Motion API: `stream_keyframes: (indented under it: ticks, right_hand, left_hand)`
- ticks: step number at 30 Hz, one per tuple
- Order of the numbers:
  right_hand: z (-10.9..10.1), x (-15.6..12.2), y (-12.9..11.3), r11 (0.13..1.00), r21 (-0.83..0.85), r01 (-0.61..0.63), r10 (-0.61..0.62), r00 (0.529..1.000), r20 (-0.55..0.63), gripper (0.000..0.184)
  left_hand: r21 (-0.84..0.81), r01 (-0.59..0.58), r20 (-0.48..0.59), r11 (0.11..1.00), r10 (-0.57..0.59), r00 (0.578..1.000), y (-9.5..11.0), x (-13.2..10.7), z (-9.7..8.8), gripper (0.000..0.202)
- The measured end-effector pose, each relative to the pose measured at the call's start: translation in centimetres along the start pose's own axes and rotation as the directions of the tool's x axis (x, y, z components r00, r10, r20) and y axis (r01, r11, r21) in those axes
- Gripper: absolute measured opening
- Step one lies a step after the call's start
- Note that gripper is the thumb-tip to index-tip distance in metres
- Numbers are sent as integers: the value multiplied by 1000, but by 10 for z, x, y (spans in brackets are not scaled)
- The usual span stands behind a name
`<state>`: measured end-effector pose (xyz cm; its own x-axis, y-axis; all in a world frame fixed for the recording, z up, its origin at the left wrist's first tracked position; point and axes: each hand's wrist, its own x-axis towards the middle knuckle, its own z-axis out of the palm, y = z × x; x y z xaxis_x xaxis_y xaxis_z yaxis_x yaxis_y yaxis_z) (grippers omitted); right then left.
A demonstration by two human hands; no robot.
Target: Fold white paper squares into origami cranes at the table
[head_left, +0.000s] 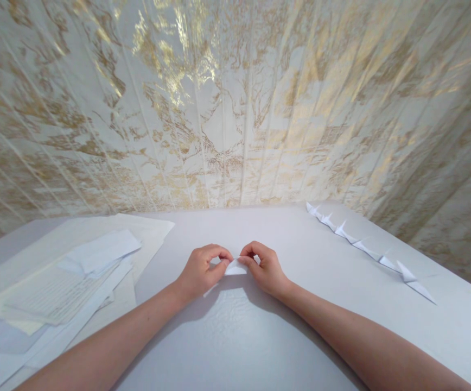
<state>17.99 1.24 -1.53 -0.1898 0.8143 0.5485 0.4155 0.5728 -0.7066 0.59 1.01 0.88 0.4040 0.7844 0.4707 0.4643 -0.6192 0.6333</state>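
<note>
Between my two hands, just above the white table, is a small piece of folded white paper (236, 267). My left hand (203, 269) pinches its left side with thumb and forefinger. On the other side, my right hand (265, 267) grips the paper's upper right part, also between thumb and forefinger. A pointed white end of paper sticks out below my left hand. My fingers partly cover the folds, so the paper's full shape is hidden.
Along the table's right side runs a row of several folded paper pieces with pointed tips (366, 251). Loose sheets, some with writing (62, 293), lie overlapping at the left. A pale curtain with gold patterns (227, 125) hangs behind the white table (235, 336).
</note>
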Motion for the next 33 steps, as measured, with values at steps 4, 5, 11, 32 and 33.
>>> stream_keyframes:
  ticks: [4,5,11,32,33]
  right_hand:
    - [1,-1,0,999,-25,21,-21,1000,-8,12]
    - [1,-2,0,999,-33,34,-35,999,-5,13]
    - [-1,-2,-2,980,-130,153,-149,988,38,8]
    - [0,-4,-2,934,-195,298,-300,954,21,13]
    - [0,-4,-2,934,-201,294,-296,955,22,13]
  left_hand:
    - [103,-15,-47,995,20,999,-2,-1,3,4]
    - [129,-31,-57,991,39,998,-3,-1,4,5]
    - [240,-182,-41,953,198,979,-8,-1,5,11]
    - [130,53,-57,990,-46,997,-3,2,10,8]
    - [157,33,-67,987,-23,998,-3,2,10,8]
